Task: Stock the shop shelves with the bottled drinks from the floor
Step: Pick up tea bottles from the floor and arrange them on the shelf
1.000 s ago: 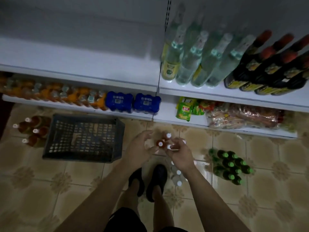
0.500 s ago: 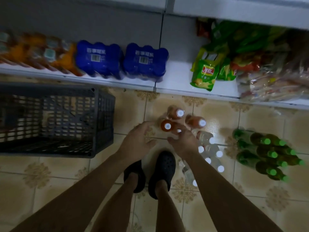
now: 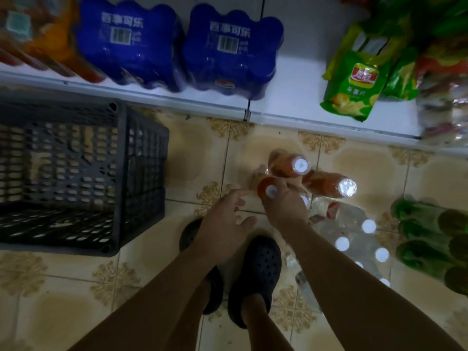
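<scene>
Three amber tea bottles with white caps stand on the tiled floor in front of the bottom shelf. My right hand is curled around the neck of the nearest amber bottle. The other two amber bottles stand just behind it, untouched. My left hand hovers open right beside the held bottle, fingers spread, index finger reaching towards it. Clear water bottles and green bottles stand to the right of my right arm.
A dark plastic crate sits on the floor at left. The bottom shelf holds two blue shrink-wrapped drink packs, orange bottles and green snack bags. My feet in dark clogs stand below the hands.
My head has dropped closer to the floor and shelf. My right hand has closed on the nearest amber bottle's neck, and my left hand has opened beside it.
</scene>
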Demonstrator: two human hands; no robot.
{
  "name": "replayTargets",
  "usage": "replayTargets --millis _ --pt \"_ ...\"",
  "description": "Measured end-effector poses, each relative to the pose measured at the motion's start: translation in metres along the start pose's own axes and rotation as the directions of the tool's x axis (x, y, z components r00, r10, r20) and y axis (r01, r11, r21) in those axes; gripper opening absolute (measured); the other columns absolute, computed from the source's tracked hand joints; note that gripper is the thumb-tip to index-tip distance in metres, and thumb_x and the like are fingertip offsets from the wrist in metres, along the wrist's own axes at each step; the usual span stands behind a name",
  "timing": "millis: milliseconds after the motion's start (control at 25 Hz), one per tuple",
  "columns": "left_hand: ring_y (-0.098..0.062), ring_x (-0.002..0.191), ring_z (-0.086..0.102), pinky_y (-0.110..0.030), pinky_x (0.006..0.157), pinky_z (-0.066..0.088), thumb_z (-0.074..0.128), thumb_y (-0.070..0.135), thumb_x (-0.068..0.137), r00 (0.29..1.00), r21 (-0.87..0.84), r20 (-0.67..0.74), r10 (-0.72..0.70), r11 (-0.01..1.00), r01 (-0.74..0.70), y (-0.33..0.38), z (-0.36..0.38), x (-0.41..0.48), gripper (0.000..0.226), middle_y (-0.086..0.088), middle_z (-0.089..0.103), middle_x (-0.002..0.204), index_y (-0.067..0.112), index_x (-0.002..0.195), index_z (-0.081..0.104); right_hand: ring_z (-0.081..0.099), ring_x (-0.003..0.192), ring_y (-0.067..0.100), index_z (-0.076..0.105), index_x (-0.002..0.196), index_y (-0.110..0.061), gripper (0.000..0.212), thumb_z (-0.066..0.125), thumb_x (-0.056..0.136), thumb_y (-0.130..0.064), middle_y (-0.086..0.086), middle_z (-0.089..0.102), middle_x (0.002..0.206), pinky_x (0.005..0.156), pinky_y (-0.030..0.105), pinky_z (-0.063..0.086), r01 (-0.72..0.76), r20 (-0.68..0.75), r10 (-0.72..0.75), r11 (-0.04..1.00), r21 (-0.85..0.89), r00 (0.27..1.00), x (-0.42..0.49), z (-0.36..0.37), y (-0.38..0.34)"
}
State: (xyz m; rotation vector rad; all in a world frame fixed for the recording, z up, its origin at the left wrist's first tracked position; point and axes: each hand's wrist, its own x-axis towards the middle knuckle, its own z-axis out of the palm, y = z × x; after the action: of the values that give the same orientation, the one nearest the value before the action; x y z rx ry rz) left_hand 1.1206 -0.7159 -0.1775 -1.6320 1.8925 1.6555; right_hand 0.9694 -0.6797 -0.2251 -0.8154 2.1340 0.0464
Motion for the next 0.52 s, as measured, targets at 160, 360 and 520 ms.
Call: replayTargets --millis 160,360,520 --pt "-0.004 0.108 0.051 -0.020 0.094 0.041 0.068 0.029 0.088 0.999 -0.036 -0.043 0.008 0.999 -0.009 -0.007 -0.006 0.003 0.053 0.013 0.054 0.118 0.032 0.136 0.046 0.057 0.111 0.035 0.038 0.138 -0.013 0.053 0.060 0.093 -0.029 0.016 0.058 0.124 0.082 0.035 0.043 0.020 -0.016 -0.020 1.000 -0.004 1.000 0.009 0.007 -0.003" --pt "-0.009 0.115 0.051 -0.029 0.100 0.044 0.069 0.023 0.086 0.996 0.001 -0.082 0.035 0.999 -0.035 0.019 -0.038 -0.023 0.053 0.011 0.054 0.122 0.031 0.135 0.047 0.055 0.085 0.027 0.050 0.104 -0.008 0.023 0.062 0.089 -0.021 0.004 0.055 0.088 0.066 0.031 0.034 0.003 -0.065 0.015 0.964 0.267 0.998 -0.043 -0.032 -0.028" --pt "-0.014 0.121 0.050 -0.028 0.099 0.042 0.070 0.020 0.084 0.990 0.046 -0.114 0.082 0.996 -0.077 0.067 -0.078 -0.067 0.061 0.002 0.052 0.133 0.027 0.139 0.044 0.052 0.068 0.017 0.049 0.093 -0.013 0.019 0.061 0.088 -0.026 -0.003 0.055 0.072 0.054 0.025 0.036 0.101 -0.107 -0.058 0.887 0.451 0.993 -0.111 -0.089 -0.059"
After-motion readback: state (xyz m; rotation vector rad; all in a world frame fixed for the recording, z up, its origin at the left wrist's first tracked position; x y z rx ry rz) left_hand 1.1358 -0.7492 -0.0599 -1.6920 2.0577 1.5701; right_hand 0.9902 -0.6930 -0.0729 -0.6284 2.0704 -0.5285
